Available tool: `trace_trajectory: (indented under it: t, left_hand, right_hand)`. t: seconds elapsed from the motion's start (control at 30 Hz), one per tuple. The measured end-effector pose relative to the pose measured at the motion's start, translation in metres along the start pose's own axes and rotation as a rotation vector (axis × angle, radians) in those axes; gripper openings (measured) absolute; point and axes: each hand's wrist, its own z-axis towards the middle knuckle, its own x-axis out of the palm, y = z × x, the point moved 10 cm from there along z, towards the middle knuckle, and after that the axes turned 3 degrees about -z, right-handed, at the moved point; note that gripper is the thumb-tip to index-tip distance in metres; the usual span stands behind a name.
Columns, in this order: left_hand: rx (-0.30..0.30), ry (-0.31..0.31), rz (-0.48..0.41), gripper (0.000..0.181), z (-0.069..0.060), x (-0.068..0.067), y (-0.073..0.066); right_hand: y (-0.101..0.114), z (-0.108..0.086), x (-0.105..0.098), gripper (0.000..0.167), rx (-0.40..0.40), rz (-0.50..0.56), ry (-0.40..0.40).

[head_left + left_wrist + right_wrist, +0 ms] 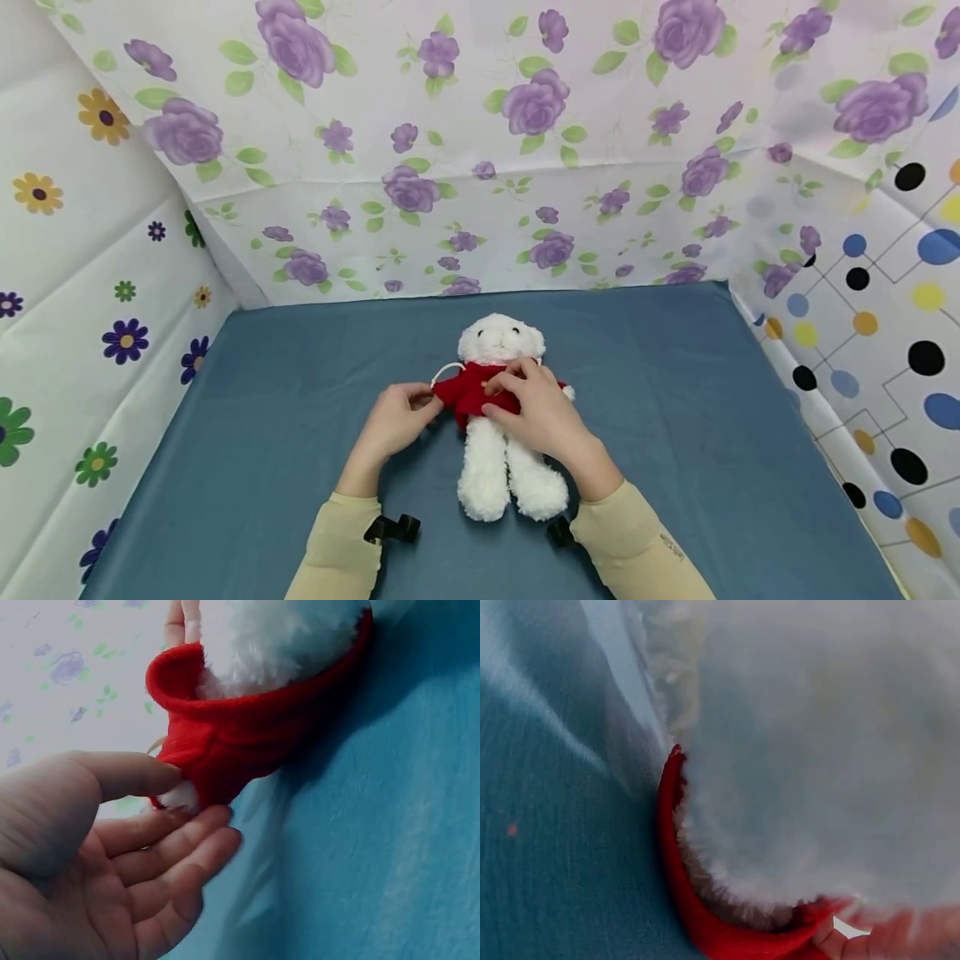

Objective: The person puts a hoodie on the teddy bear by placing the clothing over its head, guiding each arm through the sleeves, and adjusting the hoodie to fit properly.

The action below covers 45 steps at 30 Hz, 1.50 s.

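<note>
A white plush bear [483, 467] in a red coat [471, 379] lies on its back, head away from me and legs toward me. My left hand [397, 418] pinches the end of the coat's sleeve at the left; in the left wrist view a white paw [180, 796] shows between thumb and fingers. Over the coat's front, my right hand [543, 408] pinches the red cloth with thumb and forefinger, covering part of it. The right wrist view shows the coat's hem [679, 877] curving around white fur, with fingertips [829, 937] at its edge.
A thin white cord [444, 369] loops beside the bear's shoulder. Blue cloth [300, 467] covers the table. Flowered sheeting [420, 192] stands behind, with patterned sheets on the left and right. Dark wrist-camera mounts [393, 528] sit at the cuffs.
</note>
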Motion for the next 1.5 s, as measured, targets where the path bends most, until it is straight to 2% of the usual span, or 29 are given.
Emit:
trace_trajectory:
  t: [0.3, 0.5, 0.63, 0.77, 0.9, 0.97, 1.03, 1.13, 1.2, 1.3, 1.37, 1.43, 1.5]
  left_hand:
    - [-0.041, -0.102, -0.096, 0.020, 0.000, 0.002, 0.005]
    - [-0.003, -0.150, -0.063, 0.009, 0.002, 0.004, 0.002]
    - [0.025, -0.173, -0.060, 0.015, 0.001, 0.004, 0.000]
    - [0.042, -0.179, -0.128, 0.021, 0.001, 0.005, 0.000]
    - [0.035, -0.161, -0.201, 0.007, 0.004, 0.008, 0.002]
    - [0.026, -0.154, -0.227, 0.014, 0.005, 0.009, 0.003]
    - [0.018, -0.144, -0.242, 0.020, 0.006, 0.010, 0.004]
    - [0.000, -0.129, -0.246, 0.018, 0.007, 0.010, 0.004]
    - [-0.018, -0.145, -0.233, 0.017, 0.006, 0.007, 0.003]
    - [0.000, -0.225, -0.201, 0.009, 0.001, -0.007, -0.006]
    - [0.051, -0.236, -0.164, 0.018, -0.005, -0.013, -0.020]
    - [0.111, -0.175, -0.100, 0.026, -0.012, -0.010, -0.037]
    - [0.147, -0.063, -0.024, 0.027, -0.017, 0.003, -0.049]
  right_hand:
    - [0.001, -0.001, 0.000, 0.012, -0.017, -0.011, 0.043]
    - [0.001, -0.001, 0.000, 0.007, -0.007, -0.014, 0.044]
    - [0.001, -0.002, 0.000, 0.008, -0.011, 0.011, 0.043]
    - [0.001, -0.001, 0.000, 0.014, -0.016, 0.037, 0.036]
    - [0.001, -0.001, -0.001, 0.012, -0.011, 0.045, 0.036]
    - [-0.001, -0.001, 0.000, 0.011, -0.006, 0.052, 0.041]
    - [-0.002, -0.001, 0.000, 0.010, -0.007, 0.067, 0.046]
    - [-0.004, -0.001, -0.001, 0.004, -0.036, 0.113, 0.070]
    - [-0.007, -0.003, -0.002, 0.013, -0.058, 0.153, 0.093]
    - [-0.011, -0.007, -0.010, 0.036, -0.079, 0.207, 0.119]
    - [-0.014, -0.012, -0.018, 0.046, -0.064, 0.192, 0.103]
    - [-0.018, -0.017, -0.027, 0.048, -0.035, 0.131, 0.060]
    - [-0.022, -0.023, -0.034, 0.046, 0.013, 0.057, 0.018]
